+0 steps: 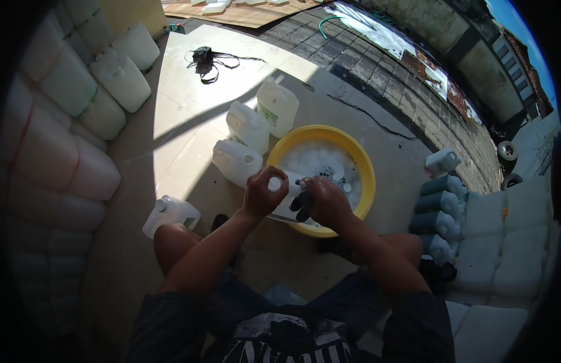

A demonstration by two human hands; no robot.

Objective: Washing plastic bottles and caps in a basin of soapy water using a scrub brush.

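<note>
My left hand (263, 195) is closed around the neck of a translucent plastic jug (283, 212), whose pale round mouth shows between thumb and fingers. This jug is tilted over the near left rim of a yellow basin (370, 181). My right hand (326, 202) is closed at the jug's side on a small dark, soft-looking piece (300, 207); its exact kind cannot be made out. White suds (319, 156) and several small dark bits float in the basin. Just beyond my left hand stand three more jugs: one uncapped jug (232, 163), a middle jug (249, 127) and a farther jug (277, 107) with a greenish label.
A capped jug (171, 213) sits by my left knee. Stacked containers (68, 163) line the left wall. On the right are several bluish-green bottles (434, 202) and more stacked pale containers (489, 242). A black strapped item (203, 57) lies on the tiles farther off, near the paving.
</note>
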